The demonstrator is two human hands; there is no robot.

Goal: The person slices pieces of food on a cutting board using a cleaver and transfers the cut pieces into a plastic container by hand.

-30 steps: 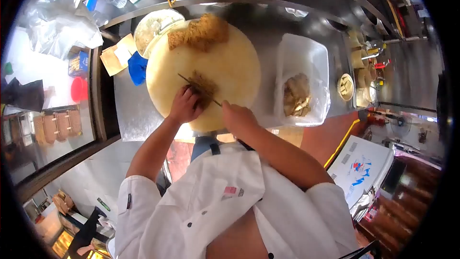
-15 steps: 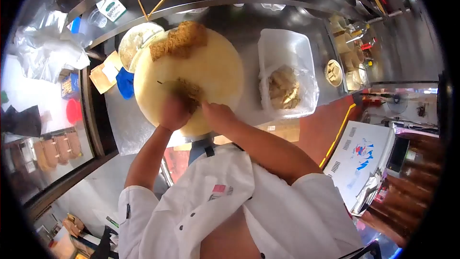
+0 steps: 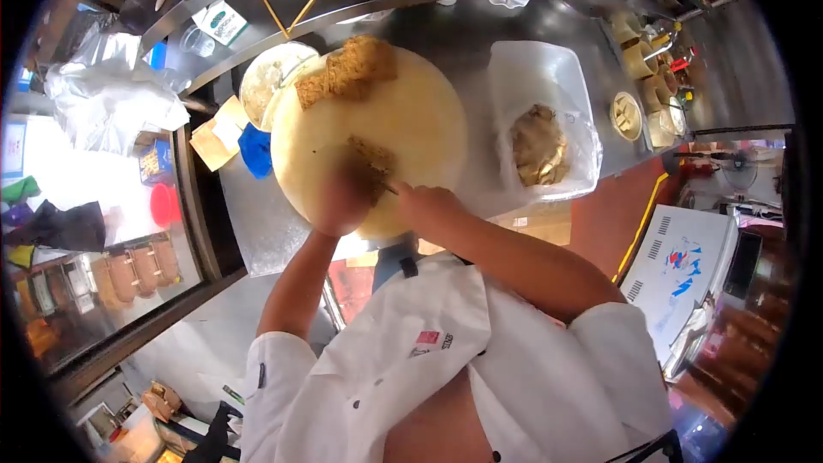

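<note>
On the round pale chopping board (image 3: 429, 133) lies a smaller brown, rough-textured piece of food (image 3: 370, 154), partly covered by my hands. My left hand (image 3: 341, 201) is over its near left side, smeared by motion, so its fingers cannot be made out. My right hand (image 3: 429, 207) is closed at the near right of that food, gripping what looks like a knife (image 3: 392, 189); only a short, thin, dark part shows and its blade is blurred or hidden. A larger brown crusted piece (image 3: 356, 69) rests at the board's far edge.
Left of the board are a round tub of pale stuff (image 3: 270, 77), a blue cloth (image 3: 255, 151) and brown paper (image 3: 213, 139). To the right stands a clear plastic bin (image 3: 549, 77) holding a brown mass. A steel shelf edge (image 3: 377, 19) runs behind.
The whole view has shifted, so the board and bin appear farther right. My hands remain at the smaller food piece, the left still blurred. More of the thin dark part shows beside my right hand.
</note>
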